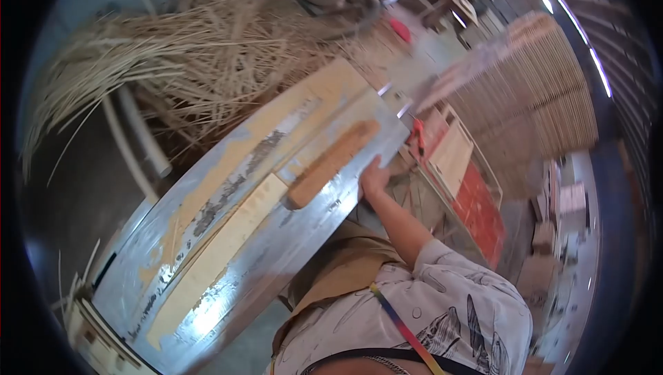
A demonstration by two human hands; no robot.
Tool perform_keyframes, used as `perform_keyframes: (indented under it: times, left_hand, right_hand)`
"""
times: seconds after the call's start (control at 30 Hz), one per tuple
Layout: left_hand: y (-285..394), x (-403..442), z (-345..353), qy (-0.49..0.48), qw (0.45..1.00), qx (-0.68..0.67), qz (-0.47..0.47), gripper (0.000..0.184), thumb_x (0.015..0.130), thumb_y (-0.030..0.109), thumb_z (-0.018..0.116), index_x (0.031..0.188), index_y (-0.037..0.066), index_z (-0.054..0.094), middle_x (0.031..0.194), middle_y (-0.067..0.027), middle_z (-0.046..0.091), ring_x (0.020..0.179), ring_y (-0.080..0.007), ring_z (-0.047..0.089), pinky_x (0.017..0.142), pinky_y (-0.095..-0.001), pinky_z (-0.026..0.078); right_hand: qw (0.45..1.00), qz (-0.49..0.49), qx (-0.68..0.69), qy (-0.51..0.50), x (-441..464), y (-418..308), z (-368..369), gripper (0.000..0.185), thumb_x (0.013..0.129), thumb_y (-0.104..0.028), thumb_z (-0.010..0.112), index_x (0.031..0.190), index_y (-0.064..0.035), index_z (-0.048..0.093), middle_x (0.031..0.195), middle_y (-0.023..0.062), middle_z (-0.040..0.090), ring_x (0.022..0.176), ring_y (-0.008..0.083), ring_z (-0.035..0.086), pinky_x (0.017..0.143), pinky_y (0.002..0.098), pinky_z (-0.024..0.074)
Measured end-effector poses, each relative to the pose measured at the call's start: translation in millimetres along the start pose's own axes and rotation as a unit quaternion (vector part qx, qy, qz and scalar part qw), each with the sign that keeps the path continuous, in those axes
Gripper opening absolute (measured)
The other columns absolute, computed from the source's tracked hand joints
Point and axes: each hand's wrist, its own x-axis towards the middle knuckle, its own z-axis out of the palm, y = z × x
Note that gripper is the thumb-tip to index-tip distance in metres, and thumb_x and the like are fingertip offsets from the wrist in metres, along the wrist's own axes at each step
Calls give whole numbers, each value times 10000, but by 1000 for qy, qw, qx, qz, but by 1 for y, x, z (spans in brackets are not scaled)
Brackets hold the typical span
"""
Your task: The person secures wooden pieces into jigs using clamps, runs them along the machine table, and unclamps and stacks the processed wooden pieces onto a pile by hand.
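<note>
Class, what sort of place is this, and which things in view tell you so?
Most likely a woodworking shop: a heap of thin wooden strips lies beside a metal-topped work table bearing a pale length of wood, and a tall stack of what look like boards stands beyond.

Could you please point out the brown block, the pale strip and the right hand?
Brown block (333, 165), head view: middle of top.
Pale strip (222, 255), head view: mid-face.
Right hand (373, 180), head view: its back.

A woodworking workshop, it seems: a grey metal tabletop (304, 233) dusted with tan sawdust (324, 92), a heap of thin pale wooden strips (228, 50) at upper left, tall stacked brown boards (532, 92) at upper right, and blurred shapes at top, possibly machinery.
</note>
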Motion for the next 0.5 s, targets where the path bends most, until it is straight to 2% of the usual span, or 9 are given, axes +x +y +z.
perform_keyframes:
  times: [0.03,0.13,0.17,0.2,0.23,0.37,0.4,0.47,0.5]
  left_hand:
    - [53,-41,-1,-36,997,-27,57,540,1083,350,434,1524,40,455,1225,-243,711,1090,-385,713,869,-525,596]
    - [185,-155,5,-188,963,-92,168,589,1068,407,443,1516,25,461,1209,-223,716,1056,-365,715,840,-503,593]
    - [215,-186,5,-229,949,-109,186,606,1063,426,446,1513,20,463,1203,-216,718,1044,-359,716,830,-495,593]
    - [240,-213,7,-270,936,-118,194,624,1058,445,450,1510,16,464,1198,-209,720,1033,-352,717,820,-488,592]
    - [271,-244,-2,-296,927,-118,198,642,1052,464,453,1507,11,466,1192,-202,722,1022,-345,718,810,-481,591]
    - [388,-350,-39,-327,933,-54,138,719,1032,540,465,1496,-9,474,1170,-175,729,977,-318,722,771,-451,588]
    - [407,-375,-39,-321,939,-53,111,739,1027,559,468,1493,-14,476,1165,-168,730,965,-312,723,762,-444,588]
    - [431,-408,-39,-298,951,-60,55,779,1017,597,474,1488,-24,480,1154,-154,734,943,-298,724,742,-429,586]
    - [434,-418,-40,-285,956,-65,26,799,1012,616,478,1485,-29,482,1148,-148,736,931,-292,725,732,-422,586]
  right_hand:
    - [999,-27,24,-7,2,-11,-6,715,1054,-505,526,1016,187,701,1025,409,697,1075,551,672,935,557,519]
    - [998,39,-23,-37,32,-8,-8,715,1042,-520,540,1051,179,694,1074,402,695,1100,535,670,974,543,510]
    - [999,9,-11,-37,34,-14,-15,738,1034,-540,538,1060,182,687,1078,408,691,1100,539,668,979,547,508]
    - [999,0,-33,-23,37,-18,-18,777,1046,-559,485,951,179,708,957,425,683,1021,576,674,894,585,507]
    - [998,17,-54,-38,48,-36,-29,776,1047,-556,481,969,184,703,967,424,683,1041,571,673,915,584,505]
    - [987,59,-79,-129,193,-81,-15,727,1041,-522,514,998,181,697,1021,407,696,1065,569,666,969,579,503]
    - [997,-11,-63,-49,231,-95,-14,712,1041,-509,521,993,180,697,1009,403,699,1057,567,669,970,576,506]
    - [994,-9,-104,-37,314,-81,12,716,1050,-503,503,1000,183,702,998,401,704,1046,557,682,973,563,516]
    - [984,31,-139,-104,350,-78,19,717,1055,-510,483,1086,176,689,1113,401,684,1139,550,648,1021,559,496]
